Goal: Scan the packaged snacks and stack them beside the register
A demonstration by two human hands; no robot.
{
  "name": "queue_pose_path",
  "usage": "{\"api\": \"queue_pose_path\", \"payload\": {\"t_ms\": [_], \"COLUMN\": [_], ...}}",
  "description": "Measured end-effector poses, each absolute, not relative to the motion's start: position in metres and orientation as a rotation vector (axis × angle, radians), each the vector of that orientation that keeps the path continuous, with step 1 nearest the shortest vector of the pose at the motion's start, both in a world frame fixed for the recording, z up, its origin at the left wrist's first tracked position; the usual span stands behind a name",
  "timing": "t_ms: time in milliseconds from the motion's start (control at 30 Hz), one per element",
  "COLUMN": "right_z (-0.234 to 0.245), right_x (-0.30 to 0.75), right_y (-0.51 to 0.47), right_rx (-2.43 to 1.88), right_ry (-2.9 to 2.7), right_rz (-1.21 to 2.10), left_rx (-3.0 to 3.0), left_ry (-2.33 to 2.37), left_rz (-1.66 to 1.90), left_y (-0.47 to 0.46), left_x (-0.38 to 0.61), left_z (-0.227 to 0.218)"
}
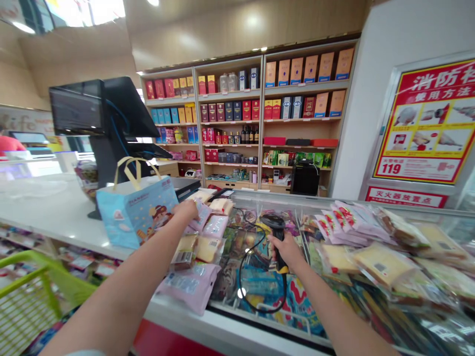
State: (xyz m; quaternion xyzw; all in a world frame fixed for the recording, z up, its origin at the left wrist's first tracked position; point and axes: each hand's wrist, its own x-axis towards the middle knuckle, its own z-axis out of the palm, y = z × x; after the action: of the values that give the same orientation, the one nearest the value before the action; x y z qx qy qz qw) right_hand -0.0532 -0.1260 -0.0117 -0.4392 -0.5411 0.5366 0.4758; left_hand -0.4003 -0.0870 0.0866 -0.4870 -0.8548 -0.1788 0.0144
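Observation:
My right hand (pixel 287 249) is wrapped round the handle of a black barcode scanner (pixel 273 225) with a yellow base, held over the glass counter (pixel 260 306). Its black cable (pixel 245 267) loops down across the glass. My left hand (pixel 185 210) reaches forward and grips a pink snack packet (pixel 203 213) beside a light blue paper gift bag (pixel 135 212) with yellow handles. More pink and yellow packets (pixel 208 237) lie in a row below that hand.
A black checkout screen (pixel 107 116) stands on the white counter (pixel 48 207) at the left. Several wrapped packets (pixel 371 247) are piled on the glass at the right. A green shopping basket (pixel 29 291) sits lower left. Shelves of boxed goods (pixel 245 109) fill the back wall.

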Motion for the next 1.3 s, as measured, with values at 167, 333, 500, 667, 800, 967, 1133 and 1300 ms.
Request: {"api": "queue_pose_path", "payload": {"t_ms": [167,333,500,667,800,967,1133,1300], "right_z": [-0.013,-0.014,-0.004,0.003,0.000,-0.005,-0.011,-0.016], "right_x": [-0.057,-0.059,-0.059,-0.055,-0.049,-0.047,-0.047,-0.045], "right_y": [-0.129,-0.130,-0.137,-0.140,-0.138,-0.136,-0.135,-0.134], "right_rx": [-1.023,-1.022,-1.010,-0.957,-0.973,-1.024,-1.048,-1.052], "right_ry": [-1.345,-1.357,-1.294,-1.241,-1.294,-1.438,-1.465,-1.461], "right_rz": [1.325,1.309,1.407,1.463,1.476,1.490,1.517,1.526], "left_rx": [-1.441,-1.425,-1.352,-1.037,-1.021,-1.161,-1.198,-1.238], "left_ry": [-2.687,-2.645,-2.535,-2.317,-2.217,-2.447,-2.521,-2.560], "left_rz": [-0.279,-0.512,-1.410,-2.574,-2.696,-2.269,-2.119,-2.014], "left_y": [-0.094,-0.097,-0.085,-0.063,-0.052,-0.042,-0.038,-0.043], "left_x": [-0.383,-0.376,-0.337,-0.264,-0.240,-0.252,-0.255,-0.249], "left_z": [0.097,0.104,0.080,0.021,-0.017,-0.040,-0.045,-0.040]}}
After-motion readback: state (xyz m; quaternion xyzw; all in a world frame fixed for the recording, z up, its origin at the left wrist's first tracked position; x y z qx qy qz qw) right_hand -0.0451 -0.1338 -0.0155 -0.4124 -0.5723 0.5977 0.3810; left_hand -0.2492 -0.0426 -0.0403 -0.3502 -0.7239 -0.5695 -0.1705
